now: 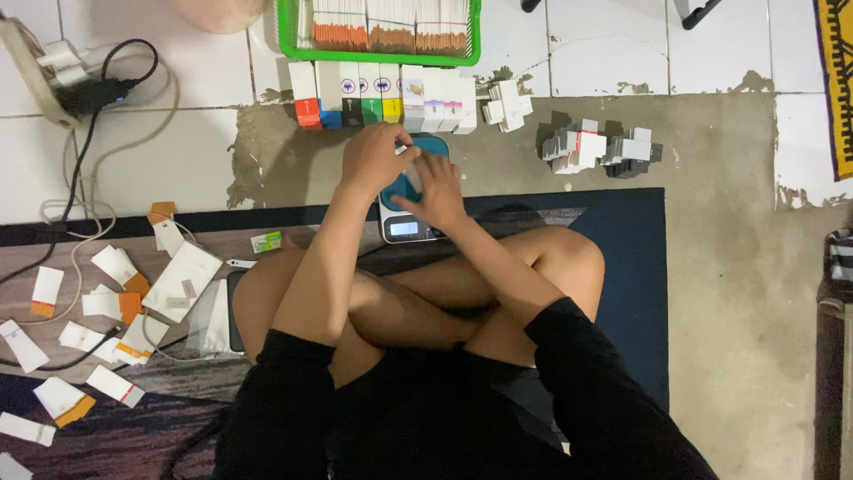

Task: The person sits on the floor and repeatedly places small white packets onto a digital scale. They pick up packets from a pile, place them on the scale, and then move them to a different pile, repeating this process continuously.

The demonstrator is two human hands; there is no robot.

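Now both hands meet over a small scale (410, 206) on the floor in front of crossed legs. The left hand (373, 158) is curled, knuckles up, its fingers bent down onto the scale's blue top at the far edge; whether it pinches anything I cannot tell, though a small pale packet (410, 169) shows between the two hands. The right hand (437, 191) lies flatter, fingers together and stretched toward the left hand, resting on the near part of the blue top, touching or nearly touching that packet. The scale's grey front with its lit display faces the person, just above the knees.

Just beyond the scale stands a row of small boxes (382, 96) with red, blue, black, green and yellow bands, and behind them a green basket (289, 40) filled with upright packets. To the right of the row lie three heaps of white folded boxes (595, 147) on bare concrete. A dark blue mat (635, 267) lies under the person. Well apart on the left, loose white and orange packets (115, 302) are scattered over a patterned rug, near a power strip (40, 76) with cables.
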